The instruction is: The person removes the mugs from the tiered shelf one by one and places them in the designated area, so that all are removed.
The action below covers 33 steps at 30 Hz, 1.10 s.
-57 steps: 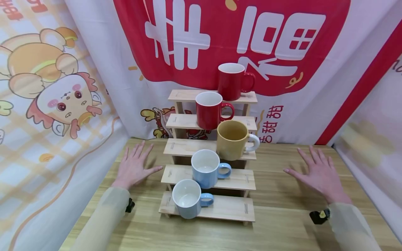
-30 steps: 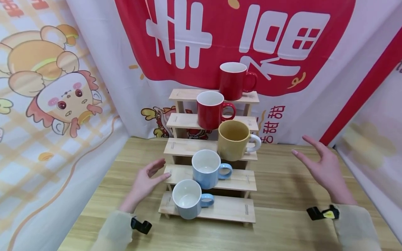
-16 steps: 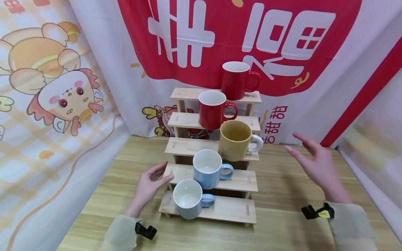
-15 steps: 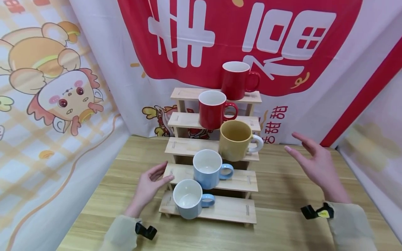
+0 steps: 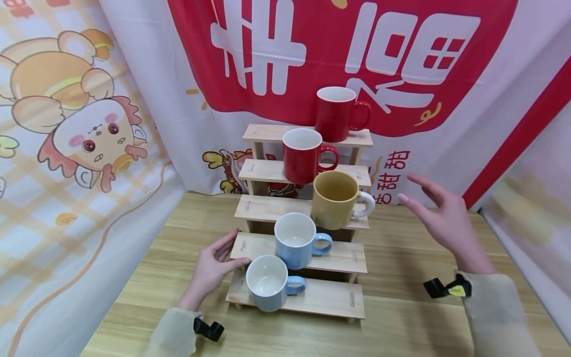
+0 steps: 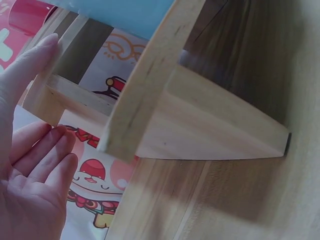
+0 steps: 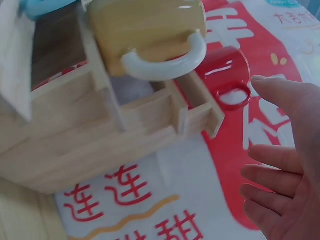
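Five-tiered wooden rack (image 5: 254, 207) stands mid-table, bearing several mugs. A red mug (image 5: 335, 116) is on the top step, another red mug (image 5: 302, 157) below it. On the middle step sits a yellow mug (image 5: 334, 201) with a white handle. Lower down are a light blue mug (image 5: 294, 243) and, on the bottom step, a second light blue mug (image 5: 266, 285). My left hand (image 5: 213, 265) is at the rack's left end by the second-lowest step, thumb and fingers apart; contact is unclear. My right hand (image 5: 446, 220), fingers extended, hovers right of the yellow mug, holding nothing.
Wood-grain table (image 5: 401, 317) extends around the rack. A white cloth with red print (image 5: 250, 106) hangs close behind it. Patterned cloth walls (image 5: 89, 208) border the left and right sides.
Both hands have lifted from flat on the table. The left moved right to the rack's end; the right turned sideways and lately moved left and up. The mugs keep their places.
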Each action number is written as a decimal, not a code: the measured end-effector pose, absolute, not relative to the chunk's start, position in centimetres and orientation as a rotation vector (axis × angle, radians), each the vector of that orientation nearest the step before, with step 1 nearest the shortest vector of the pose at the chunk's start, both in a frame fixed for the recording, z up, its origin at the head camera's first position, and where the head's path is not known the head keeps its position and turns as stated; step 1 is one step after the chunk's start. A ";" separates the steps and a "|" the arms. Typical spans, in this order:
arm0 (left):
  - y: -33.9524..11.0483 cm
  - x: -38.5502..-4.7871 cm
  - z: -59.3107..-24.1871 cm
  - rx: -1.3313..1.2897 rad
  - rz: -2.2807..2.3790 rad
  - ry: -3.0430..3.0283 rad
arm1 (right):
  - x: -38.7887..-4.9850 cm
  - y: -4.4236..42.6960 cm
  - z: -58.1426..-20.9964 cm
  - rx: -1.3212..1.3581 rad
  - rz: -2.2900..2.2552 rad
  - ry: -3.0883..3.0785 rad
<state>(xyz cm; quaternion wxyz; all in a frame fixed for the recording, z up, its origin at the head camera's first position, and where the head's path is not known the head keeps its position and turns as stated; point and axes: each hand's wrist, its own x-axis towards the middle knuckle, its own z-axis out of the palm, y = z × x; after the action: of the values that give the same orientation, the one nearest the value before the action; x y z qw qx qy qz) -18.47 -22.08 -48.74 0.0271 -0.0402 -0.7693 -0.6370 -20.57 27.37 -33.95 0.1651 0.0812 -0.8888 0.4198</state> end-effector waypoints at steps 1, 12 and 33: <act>-22.1 -18.4 -48.7 -0.127 -1.969 -2.377 | -20.7 27.2 -33.5 0.249 1.194 -2.522; -22.2 -18.3 -48.4 -0.154 -1.940 -2.396 | -22.2 25.9 -28.0 0.307 1.159 -2.493; -22.2 -18.5 -48.5 -0.145 -1.931 -2.428 | -31.0 22.7 -22.9 0.262 1.623 -2.485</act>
<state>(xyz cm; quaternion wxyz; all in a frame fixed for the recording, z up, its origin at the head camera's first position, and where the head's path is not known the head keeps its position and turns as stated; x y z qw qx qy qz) -18.49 -22.20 -48.46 0.0182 -0.0468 -0.7817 -0.6217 -31.04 22.66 -22.89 0.0808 0.0875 -0.8314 0.5428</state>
